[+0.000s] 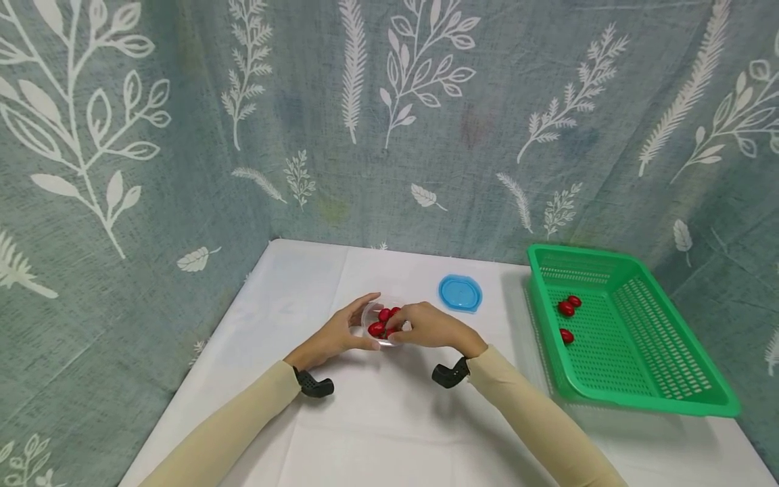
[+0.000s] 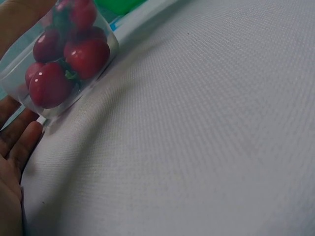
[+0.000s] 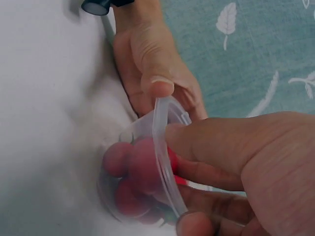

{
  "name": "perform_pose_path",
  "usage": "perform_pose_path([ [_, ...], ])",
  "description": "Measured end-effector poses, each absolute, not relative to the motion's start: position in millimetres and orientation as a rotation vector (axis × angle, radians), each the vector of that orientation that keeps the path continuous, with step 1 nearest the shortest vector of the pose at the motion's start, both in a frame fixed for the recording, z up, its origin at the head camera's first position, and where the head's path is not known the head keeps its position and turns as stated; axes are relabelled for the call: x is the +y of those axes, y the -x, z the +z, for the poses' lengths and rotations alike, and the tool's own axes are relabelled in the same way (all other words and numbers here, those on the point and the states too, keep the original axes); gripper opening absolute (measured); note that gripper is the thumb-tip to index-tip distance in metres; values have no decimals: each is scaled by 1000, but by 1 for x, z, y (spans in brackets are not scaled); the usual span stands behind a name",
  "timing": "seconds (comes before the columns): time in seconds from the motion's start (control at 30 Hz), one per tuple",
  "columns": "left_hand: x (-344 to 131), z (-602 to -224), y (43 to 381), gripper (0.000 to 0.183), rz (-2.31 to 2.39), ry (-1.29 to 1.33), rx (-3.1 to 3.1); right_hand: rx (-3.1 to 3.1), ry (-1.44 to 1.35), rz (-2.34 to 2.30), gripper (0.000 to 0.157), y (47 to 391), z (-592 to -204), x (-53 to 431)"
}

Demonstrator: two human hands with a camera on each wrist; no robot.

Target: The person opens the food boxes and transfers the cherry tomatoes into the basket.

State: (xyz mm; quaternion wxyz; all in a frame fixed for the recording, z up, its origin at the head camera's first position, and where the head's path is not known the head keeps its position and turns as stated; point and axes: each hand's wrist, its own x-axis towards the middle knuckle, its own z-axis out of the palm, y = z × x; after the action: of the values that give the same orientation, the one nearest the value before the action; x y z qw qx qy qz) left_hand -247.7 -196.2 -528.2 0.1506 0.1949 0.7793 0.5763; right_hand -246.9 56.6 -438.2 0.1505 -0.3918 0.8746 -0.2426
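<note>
A small clear plastic container [image 3: 159, 132] of red cherry tomatoes [image 1: 376, 329] sits on the white cloth in front of me. My left hand [image 1: 339, 333] holds it from the left, thumb at the near side of the rim and fingers round the far side. Over the opening, my right hand [image 1: 433, 326] reaches in from the right. Its thumb and fingers dip below the rim and pinch at a red tomato, mostly hidden by them. A green stem [image 2: 71, 74] shows among the tomatoes through the container's wall.
A blue lid [image 1: 460, 293] lies flat beyond the right hand. To the right stands a green plastic basket [image 1: 633, 399] with a few cherry tomatoes [image 1: 567, 309] at its left side. A leaf-patterned cloth [image 1: 377, 169] hangs behind the table.
</note>
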Motion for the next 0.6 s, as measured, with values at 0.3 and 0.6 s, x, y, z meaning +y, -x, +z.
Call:
perform_pose_path([
  [0.3,-198,-530,244,105,1665,-568,2226,2510,1121,-710,21,247,-442,54],
  [0.6,-198,-526,246,104,1672,-586,2219,2519,1081,-746,19,249,-441,52],
])
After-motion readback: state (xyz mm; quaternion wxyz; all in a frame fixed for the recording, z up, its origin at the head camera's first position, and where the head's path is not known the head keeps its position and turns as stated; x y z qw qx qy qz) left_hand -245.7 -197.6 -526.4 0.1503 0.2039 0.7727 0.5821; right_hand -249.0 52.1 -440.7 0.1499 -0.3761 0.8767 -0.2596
